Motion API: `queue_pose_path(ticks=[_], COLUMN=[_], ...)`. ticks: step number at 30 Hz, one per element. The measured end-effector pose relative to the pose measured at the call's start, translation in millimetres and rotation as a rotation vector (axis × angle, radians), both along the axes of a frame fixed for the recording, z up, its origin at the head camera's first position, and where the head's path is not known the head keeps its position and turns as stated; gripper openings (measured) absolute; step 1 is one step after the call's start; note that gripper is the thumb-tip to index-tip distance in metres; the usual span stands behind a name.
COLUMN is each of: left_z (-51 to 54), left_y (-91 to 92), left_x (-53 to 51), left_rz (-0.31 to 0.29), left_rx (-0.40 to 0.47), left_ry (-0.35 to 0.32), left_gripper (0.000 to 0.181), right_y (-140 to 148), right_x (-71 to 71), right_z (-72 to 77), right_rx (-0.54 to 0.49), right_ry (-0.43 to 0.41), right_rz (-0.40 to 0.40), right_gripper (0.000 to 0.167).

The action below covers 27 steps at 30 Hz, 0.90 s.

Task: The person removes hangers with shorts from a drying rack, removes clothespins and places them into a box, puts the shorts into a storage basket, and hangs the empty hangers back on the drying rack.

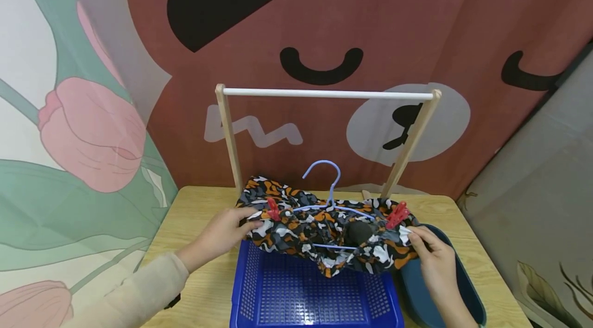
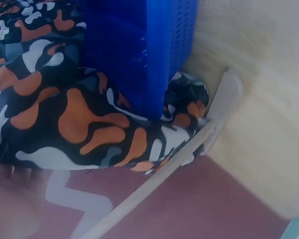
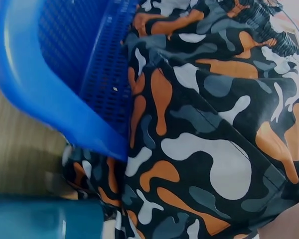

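The left grip (image 1: 227, 230), left of centre in the head view, pinches one end of the camouflage garment (image 1: 289, 232) between thumb and fingers; the right grip (image 1: 433, 256), right of centre, pinches the opposite end. The garment lies bunched between them in the lower middle of the frame, around the blue hanger (image 1: 331, 195), whose hook stands up. A red clip (image 1: 273, 209) sits just beside the left fingers and another red clip (image 1: 397, 216) near the right ones.

An outward tug could drag the bunched cloth out of the clips, or tilt the hanger if one side pulls harder. In the left wrist view the cloth meets the wooden rack post (image 2: 154, 181) at its foot, so lifting there might snag it or shift the rack.

The blue basket (image 1: 238, 287), bottom centre, shows its meshed floor; cloth hides the far end, so what lies beneath cannot be told. The teal tub (image 1: 468, 287), lower right, is partly covered by garment and arm; its plain inner surface shows. Both stand on the desk (image 1: 199, 251), with the rack's white rod (image 1: 329, 93) above.
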<state>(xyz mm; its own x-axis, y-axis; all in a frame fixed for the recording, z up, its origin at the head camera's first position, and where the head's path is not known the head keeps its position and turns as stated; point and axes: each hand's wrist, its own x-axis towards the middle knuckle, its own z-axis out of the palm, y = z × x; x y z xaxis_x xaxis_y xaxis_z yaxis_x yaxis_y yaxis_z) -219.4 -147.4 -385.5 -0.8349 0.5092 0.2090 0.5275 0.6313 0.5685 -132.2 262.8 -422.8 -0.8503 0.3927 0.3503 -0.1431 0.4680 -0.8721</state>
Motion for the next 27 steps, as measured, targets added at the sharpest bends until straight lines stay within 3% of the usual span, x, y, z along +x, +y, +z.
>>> queue_pose_path(ticks=[3,5,8,10,14,17,20,27], left_z=[0.0,0.3,1.0,2.3,5.7,8.0,9.7,10.8], left_y=[0.3,0.3,0.1,0.1,-0.2,-0.4,0.5,5.0], left_x=[3.1,5.4,8.1,9.5,10.2,10.9,13.3,14.2], left_rz=[-0.042,-0.042,-0.006,0.019,0.035,0.038,0.076,0.217], left_rx=[-0.072,-0.081,-0.028,0.057,0.252,0.301,0.282,0.346], left_ry=[0.132,0.159,0.075,-0.031,-0.196,-0.227,-0.239,-0.276], left_gripper=[0.025,0.026,0.03,0.032,0.017,0.007,0.007,0.007], right_y=[4.4,6.7,8.3,9.0,9.8,10.4,11.1,11.8], right_x=[-4.2,-7.0,-10.4,-12.5,-16.0,-19.1,-22.6,-31.4], right_z=[5.6,9.3,14.8,18.3,24.1,26.3,27.0,34.1], right_rx=[0.048,0.086,0.119,0.136,0.165,0.183,0.198,0.227], right_ry=[0.016,0.034,0.05,0.04,-0.019,-0.025,0.019,0.043], right_rz=[0.004,0.009,0.024,0.039,0.045,0.052,0.072,0.118], right_gripper=[0.017,0.016,0.017,0.018,0.024,0.026,0.022,0.02])
